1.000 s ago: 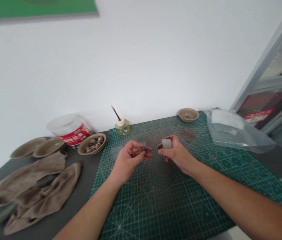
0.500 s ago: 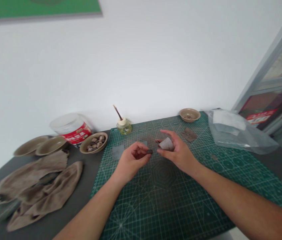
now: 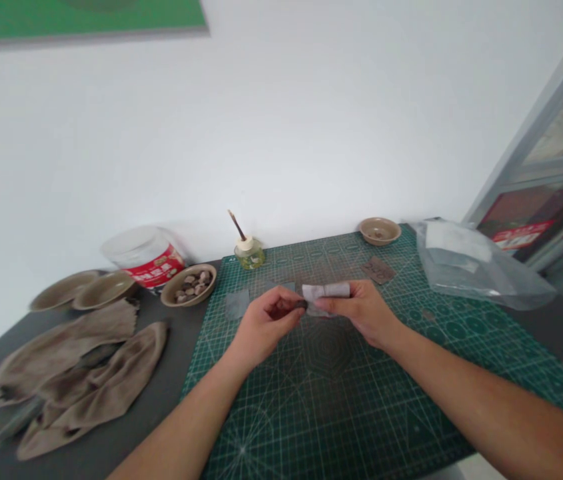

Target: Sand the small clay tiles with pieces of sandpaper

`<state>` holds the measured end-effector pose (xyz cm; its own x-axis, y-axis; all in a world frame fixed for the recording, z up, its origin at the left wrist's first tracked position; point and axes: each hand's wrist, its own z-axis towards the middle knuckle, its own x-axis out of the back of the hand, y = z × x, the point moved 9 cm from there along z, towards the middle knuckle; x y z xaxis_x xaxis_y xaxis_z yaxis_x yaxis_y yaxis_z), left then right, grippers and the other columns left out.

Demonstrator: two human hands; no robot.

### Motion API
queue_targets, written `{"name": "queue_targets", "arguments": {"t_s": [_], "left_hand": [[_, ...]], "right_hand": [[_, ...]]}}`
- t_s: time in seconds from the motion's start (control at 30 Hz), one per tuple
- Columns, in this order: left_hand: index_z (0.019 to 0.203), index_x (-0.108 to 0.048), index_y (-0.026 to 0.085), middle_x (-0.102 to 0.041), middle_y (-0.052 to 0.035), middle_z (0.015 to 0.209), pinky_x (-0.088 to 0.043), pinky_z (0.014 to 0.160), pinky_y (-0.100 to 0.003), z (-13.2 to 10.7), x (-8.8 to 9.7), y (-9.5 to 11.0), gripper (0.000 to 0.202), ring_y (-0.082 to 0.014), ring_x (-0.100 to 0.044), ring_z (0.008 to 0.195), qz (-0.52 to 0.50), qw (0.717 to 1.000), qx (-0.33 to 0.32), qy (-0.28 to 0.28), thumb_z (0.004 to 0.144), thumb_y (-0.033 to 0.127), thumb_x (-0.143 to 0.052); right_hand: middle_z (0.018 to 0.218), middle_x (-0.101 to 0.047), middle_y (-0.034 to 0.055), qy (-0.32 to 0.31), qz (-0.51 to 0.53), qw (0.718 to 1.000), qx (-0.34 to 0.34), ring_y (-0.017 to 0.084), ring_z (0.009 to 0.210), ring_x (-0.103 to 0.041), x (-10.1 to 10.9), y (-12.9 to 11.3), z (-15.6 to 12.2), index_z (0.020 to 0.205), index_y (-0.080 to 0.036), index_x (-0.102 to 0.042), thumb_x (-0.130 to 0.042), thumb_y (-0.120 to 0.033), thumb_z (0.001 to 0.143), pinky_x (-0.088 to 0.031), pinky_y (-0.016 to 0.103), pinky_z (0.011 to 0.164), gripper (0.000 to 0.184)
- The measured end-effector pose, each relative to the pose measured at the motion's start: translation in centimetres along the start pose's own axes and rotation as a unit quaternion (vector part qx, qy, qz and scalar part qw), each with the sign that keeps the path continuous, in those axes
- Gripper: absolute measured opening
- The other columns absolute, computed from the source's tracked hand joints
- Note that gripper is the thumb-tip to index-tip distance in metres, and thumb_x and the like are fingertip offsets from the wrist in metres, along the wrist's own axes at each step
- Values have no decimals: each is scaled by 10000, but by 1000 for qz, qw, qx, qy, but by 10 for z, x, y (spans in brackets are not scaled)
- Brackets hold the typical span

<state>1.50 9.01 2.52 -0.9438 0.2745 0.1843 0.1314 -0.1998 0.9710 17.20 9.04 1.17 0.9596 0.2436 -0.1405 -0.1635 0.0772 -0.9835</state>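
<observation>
My left hand (image 3: 274,317) pinches a small dark stone-like piece (image 3: 302,305) between thumb and fingers, above the green cutting mat (image 3: 281,400). In my right hand (image 3: 366,308) is a folded pale grey sheet, which looks like sandpaper (image 3: 328,291), gripped between thumb and fingers. The sheet's left end meets the dark piece, and the two hands are close together. The fingers of the right hand behind the sheet are partly hidden. A grey square sheet (image 3: 237,305) lies on the mat left of my hands, and a brown one with markings (image 3: 378,269) lies to the right.
A bowl of several small stones (image 3: 194,287) stands left of the mat, near a red-labelled plastic tub (image 3: 148,260), two bowls (image 3: 104,291) and a brown cloth (image 3: 106,393). At the back are a reed bottle (image 3: 250,253), another bowl (image 3: 380,230) and a clear plastic bag (image 3: 481,273).
My right hand has turned and moved slightly left, bringing the sheet against the dark piece. The sheet now lies flatter and longer across. My left hand has barely moved.
</observation>
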Motion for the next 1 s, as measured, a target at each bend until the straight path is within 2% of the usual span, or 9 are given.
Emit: {"name": "queue_targets", "arguments": {"t_s": [0.13,0.3,0.4,0.47,0.53,0.6,0.67,0.77,1.0], "left_hand": [[851,-613,172,-614,21,643,-422,548,-219,-1,-1,-5,176,-115,-575,575,11,1000,6,-3,783,287,-727],[774,-557,179,-604,28,657,-414,548,-218,-2,-2,-8,176,-111,-561,586,46,999,-3,-1,794,274,-704],[752,-561,175,-602,30,656,-415,565,-216,-2,-1,-6,151,-109,-544,601,66,998,-9,14,770,229,-700],[733,-563,173,-601,34,644,-415,568,-213,-2,1,-6,137,-108,-535,603,75,997,-7,26,740,185,-699],[713,-568,169,-597,37,627,-411,561,-209,-4,4,-5,126,-105,-524,595,84,995,-3,44,714,149,-692],[705,-585,164,-601,34,624,-414,559,-208,-6,7,-4,104,-105,-528,591,86,994,-1,69,707,143,-687],[702,-604,160,-614,27,636,-430,568,-212,-8,10,-1,89,-108,-545,595,75,993,-4,92,712,157,-692],[682,-613,159,-627,22,635,-449,575,-213,-10,10,4,102,-110,-564,592,55,993,-12,105,715,174,-708],[698,-630,157,-664,6,647,-484,584,-217,-13,4,8,111,-120,-604,599,26,994,-27,103,749,206,-715]], "right_hand": [[791,-734,16,1,-118,992,47,187,699,-658,-1,-10,-4,955,-221,-768,-721,-418,798,-532,322,667,256],[877,-737,6,6,-292,943,159,163,756,-674,-11,-33,-15,1070,-240,-683,-638,-351,885,-512,264,688,221],[1127,-729,17,-51,-335,916,213,175,974,-697,-27,-36,-21,1251,-278,-620,-532,-251,945,-536,293,858,320],[1340,-629,11,-93,-359,893,254,183,1194,-617,-37,-36,-26,1354,-307,-556,-498,-173,940,-478,342,1032,439],[1478,-491,3,-131,-386,868,282,191,1348,-482,-46,-33,-30,1438,-311,-468,-508,-92,887,-387,384,1141,594],[1542,-389,0,-152,-413,849,292,200,1418,-380,-51,-30,-32,1497,-303,-374,-518,-22,809,-335,408,1181,756],[1559,-352,6,-144,-432,841,292,205,1429,-358,-51,-30,-33,1522,-293,-319,-500,18,765,-333,411,1185,839],[1550,-365,33,-107,-449,837,293,208,1401,-408,-48,-34,-34,1528,-274,-312,-476,22,781,-368,399,1165,820],[1545,-373,75,-71,-502,816,276,205,1316,-519,-48,-33,-37,1507,-219,-355,-482,-7,811,-471,357,1074,738]]}}
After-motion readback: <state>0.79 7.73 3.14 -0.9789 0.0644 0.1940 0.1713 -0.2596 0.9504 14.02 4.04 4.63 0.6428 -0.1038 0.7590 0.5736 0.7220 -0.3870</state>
